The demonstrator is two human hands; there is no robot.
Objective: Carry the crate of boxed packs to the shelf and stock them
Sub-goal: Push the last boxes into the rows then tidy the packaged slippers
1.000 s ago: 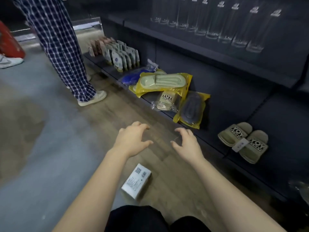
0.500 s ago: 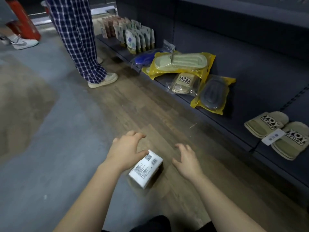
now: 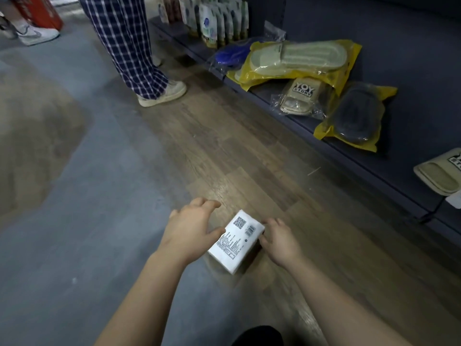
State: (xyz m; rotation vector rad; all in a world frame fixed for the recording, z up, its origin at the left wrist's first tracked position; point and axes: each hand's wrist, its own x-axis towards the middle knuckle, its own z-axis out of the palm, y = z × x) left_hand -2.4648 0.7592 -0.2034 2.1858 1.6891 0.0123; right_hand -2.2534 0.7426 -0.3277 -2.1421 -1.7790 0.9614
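- two hands now flank the white boxed pack (image 3: 235, 242) lying on the wood floor (image 3: 249, 158) before the low shelf (image 3: 311, 126); a second ago they hovered well short of it.
- left hand (image 3: 189, 228): fingers spread, thumb at the pack's left edge; right hand (image 3: 279, 243): fingers loosely curved against its right edge; neither clasps it yet.
- judging by this, the pickup is imminent and shelving the pack comes next.
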